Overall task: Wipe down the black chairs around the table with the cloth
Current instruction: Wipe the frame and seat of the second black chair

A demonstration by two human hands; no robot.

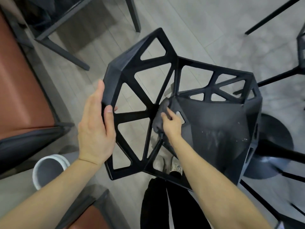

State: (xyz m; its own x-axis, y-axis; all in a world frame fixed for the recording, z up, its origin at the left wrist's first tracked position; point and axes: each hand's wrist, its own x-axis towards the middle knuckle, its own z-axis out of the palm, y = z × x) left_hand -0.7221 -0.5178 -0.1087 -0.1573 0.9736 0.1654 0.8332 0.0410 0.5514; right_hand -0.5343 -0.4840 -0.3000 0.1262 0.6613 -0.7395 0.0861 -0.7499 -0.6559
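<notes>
A black chair [214,129] with a lattice of triangular openings fills the middle of the head view. Its backrest [132,113] faces me. My left hand [95,129] grips the backrest's left edge, thumb curled over the front of the frame. My right hand [171,124] holds a bunched dark grey cloth [162,111] against the chair where the backrest meets the seat. Pale dusty smears and specks show on the solid seat panel to the right.
A table with dark legs [62,50] stands at the upper left. Brown-cushioned seating [21,90] lines the left edge. A white bucket [47,171] sits on the floor at the lower left. Another black chair [302,52] and a round dark base [274,146] are on the right. My legs and shoes are below the chair.
</notes>
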